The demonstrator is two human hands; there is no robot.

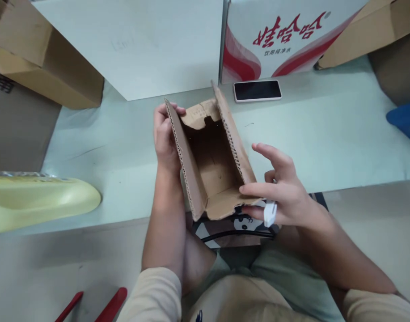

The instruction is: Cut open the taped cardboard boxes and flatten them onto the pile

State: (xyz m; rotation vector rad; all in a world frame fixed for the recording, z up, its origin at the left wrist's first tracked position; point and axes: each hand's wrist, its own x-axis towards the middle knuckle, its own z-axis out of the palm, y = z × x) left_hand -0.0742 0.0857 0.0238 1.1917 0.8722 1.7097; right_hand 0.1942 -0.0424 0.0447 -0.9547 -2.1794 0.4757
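Note:
An open cardboard box [218,165] is tilted toward me at the table's front edge, its long side flaps standing up and its inside bare. My left hand [166,134] grips the box by its far left side, the thumb and fingers partly behind the flap. At the near right corner, my right hand [280,185] touches the flap with a fingertip; its index finger points away from the box. Tucked between the lower fingers of that hand is a small white plastic piece [269,213], whose kind I cannot make out.
A phone [257,91] lies beyond the box, before a white-and-red carton [288,40] and a large white box [164,44]. Brown cartons [53,67] stand left, a yellow plastic object [40,203] nearer. Something blue [406,123] sits at right. A panda-print item [238,230] is on my lap.

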